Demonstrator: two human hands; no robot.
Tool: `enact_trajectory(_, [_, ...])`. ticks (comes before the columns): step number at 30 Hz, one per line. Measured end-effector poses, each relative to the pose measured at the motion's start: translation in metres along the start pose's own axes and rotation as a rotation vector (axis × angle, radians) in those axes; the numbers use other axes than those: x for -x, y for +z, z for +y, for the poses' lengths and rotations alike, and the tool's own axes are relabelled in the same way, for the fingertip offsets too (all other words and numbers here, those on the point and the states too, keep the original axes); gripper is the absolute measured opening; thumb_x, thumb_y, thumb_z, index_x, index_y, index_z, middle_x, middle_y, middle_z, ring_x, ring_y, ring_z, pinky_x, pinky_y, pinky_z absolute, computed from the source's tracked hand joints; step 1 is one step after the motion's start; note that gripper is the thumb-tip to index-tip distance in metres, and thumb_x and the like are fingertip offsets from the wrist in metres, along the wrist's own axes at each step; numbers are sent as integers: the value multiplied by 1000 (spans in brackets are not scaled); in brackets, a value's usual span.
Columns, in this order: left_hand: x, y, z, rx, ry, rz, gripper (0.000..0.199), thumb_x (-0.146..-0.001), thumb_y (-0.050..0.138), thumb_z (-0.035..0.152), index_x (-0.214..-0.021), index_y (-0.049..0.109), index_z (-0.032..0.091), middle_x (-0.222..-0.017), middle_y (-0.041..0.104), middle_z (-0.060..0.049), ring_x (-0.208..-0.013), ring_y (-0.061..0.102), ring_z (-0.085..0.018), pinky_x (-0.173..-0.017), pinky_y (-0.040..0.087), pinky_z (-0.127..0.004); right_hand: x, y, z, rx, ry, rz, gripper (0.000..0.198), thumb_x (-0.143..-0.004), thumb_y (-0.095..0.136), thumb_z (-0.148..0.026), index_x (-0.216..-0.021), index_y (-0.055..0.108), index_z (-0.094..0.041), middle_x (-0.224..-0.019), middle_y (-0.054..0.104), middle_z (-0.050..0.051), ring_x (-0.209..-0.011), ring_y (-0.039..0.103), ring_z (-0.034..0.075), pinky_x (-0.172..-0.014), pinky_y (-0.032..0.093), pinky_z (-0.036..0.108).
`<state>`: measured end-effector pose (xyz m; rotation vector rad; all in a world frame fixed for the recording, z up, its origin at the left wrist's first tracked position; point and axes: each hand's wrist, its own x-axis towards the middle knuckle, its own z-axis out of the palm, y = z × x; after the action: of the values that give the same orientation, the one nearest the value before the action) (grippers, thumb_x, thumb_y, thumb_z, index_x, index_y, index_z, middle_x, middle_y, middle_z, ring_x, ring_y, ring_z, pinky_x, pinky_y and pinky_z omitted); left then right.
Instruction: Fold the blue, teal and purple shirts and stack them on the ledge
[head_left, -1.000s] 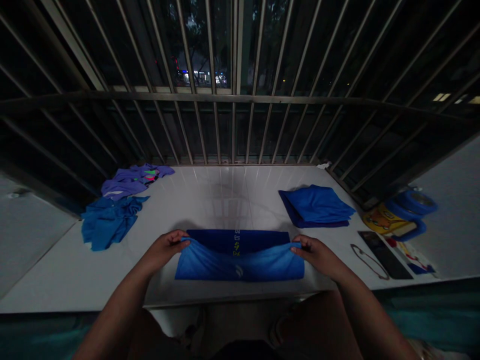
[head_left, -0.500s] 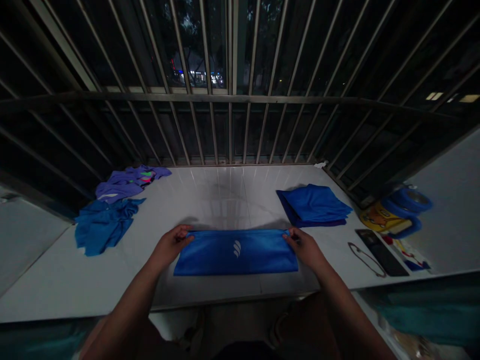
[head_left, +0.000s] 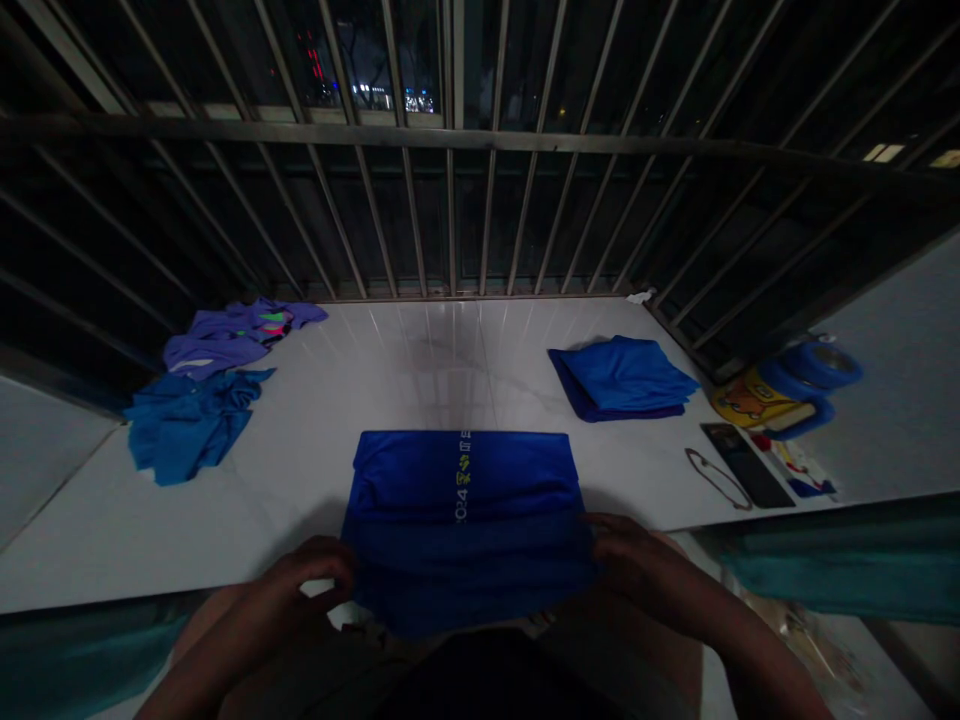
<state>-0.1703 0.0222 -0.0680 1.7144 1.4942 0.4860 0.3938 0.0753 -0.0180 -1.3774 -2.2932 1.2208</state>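
Observation:
A folded blue shirt [head_left: 465,500] with a printed line of characters, including "2024", lies on the white ledge, its near part hanging toward me over the front edge. My left hand [head_left: 319,575] pinches its left side near the edge, thumb and fingers curled round a gap. On the opposite side, my right hand [head_left: 626,550] grips the cloth; its fingertips are dark and partly hidden. Beyond the right hand rests a folded stack of blue cloth [head_left: 630,375]. Crumpled teal-blue clothing [head_left: 195,425] lies at the left.
Purple clothing [head_left: 225,335] is heaped at the back left. Metal window bars [head_left: 450,220] rise behind the white ledge [head_left: 420,350]. On the right are a blue and yellow jug-like container [head_left: 772,390], a dark phone-like slab [head_left: 750,470] and a thin cord loop [head_left: 716,480].
Both hands have moved toward me with the shirt's edge. The narrow band with a white logo has opened into a larger panel showing printed characters. The view has tilted down slightly.

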Motion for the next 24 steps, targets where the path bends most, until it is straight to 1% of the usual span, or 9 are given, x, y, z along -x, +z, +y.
enact_trajectory(3, [-22, 14, 2, -116, 85, 66, 27, -98, 69, 52, -117, 83, 38, -157, 69, -6, -143, 67, -35, -121, 57, -53, -14, 11, 7, 161, -18, 27, 22, -100, 66, -23, -111, 82, -31, -168, 58, 6, -162, 46, 32, -131, 42, 59])
enact_trajectory(6, [-47, 34, -8, -341, 140, 127, 53, -106, 59, 46, -156, 63, 30, -172, 55, -11, -157, 54, -35, -129, 46, -60, -28, 25, 22, 294, 27, 33, 28, -95, 65, -15, -114, 79, -29, -177, 46, 7, -167, 38, 35, -135, 25, 71])
enact_trajectory(8, [-64, 47, -17, -496, 161, 155, 59, -108, 56, 42, -165, 54, 26, -176, 49, -13, -162, 47, -36, -131, 41, -65, -39, 32, 33, 327, 69, 32, 26, -96, 63, -16, -116, 78, -26, -180, 41, 10, -167, 36, 36, -135, 20, 72])
enact_trajectory(10, [-81, 55, -24, -595, 176, 191, 60, -110, 53, 41, -168, 50, 25, -179, 42, -13, -165, 42, -36, -133, 37, -66, -54, 33, 44, 314, 69, 44, 21, -99, 63, -19, -114, 77, -24, -180, 41, 12, -167, 37, 35, -136, 21, 70])
enact_trajectory(13, [-110, 53, -26, -644, 182, 256, 61, -112, 51, 44, -170, 48, 24, -180, 39, -14, -166, 40, -36, -134, 34, -66, -85, 21, 57, 259, -11, 96, 17, -100, 66, -27, -113, 77, -25, -175, 48, 12, -164, 43, 34, -136, 27, 65])
enact_trajectory(17, [-160, 32, -13, -645, 135, 296, 61, -111, 52, 45, -167, 51, 19, -179, 41, -16, -166, 40, -37, -135, 34, -64, -139, -14, 61, 170, -87, 177, 14, -100, 67, -34, -105, 76, -25, -166, 59, 14, -156, 54, 35, -131, 42, 58])
enact_trajectory(20, [-191, 12, 1, -649, 49, 273, 63, -111, 52, 43, -167, 51, 15, -179, 39, -19, -166, 39, -40, -134, 34, -66, -175, -42, 52, 119, -123, 258, 14, -99, 68, -36, -99, 75, -25, -166, 59, 15, -155, 56, 35, -128, 46, 56])
enact_trajectory(22, [-198, 3, 8, -660, 26, 294, 66, -110, 54, 43, -169, 47, 15, -181, 33, -20, -168, 35, -42, -133, 33, -69, -182, -56, 45, 105, -167, 297, 16, -100, 67, -38, -100, 75, -24, -169, 56, 14, -153, 57, 33, -127, 47, 53])
enact_trajectory(24, [-191, 3, 9, -686, 77, 350, 68, -109, 57, 41, -171, 45, 18, -184, 27, -18, -170, 29, -42, -134, 31, -70, -172, -61, 41, 113, -215, 307, 17, -101, 66, -39, -103, 76, -25, -169, 56, 13, -151, 60, 32, -126, 49, 52])
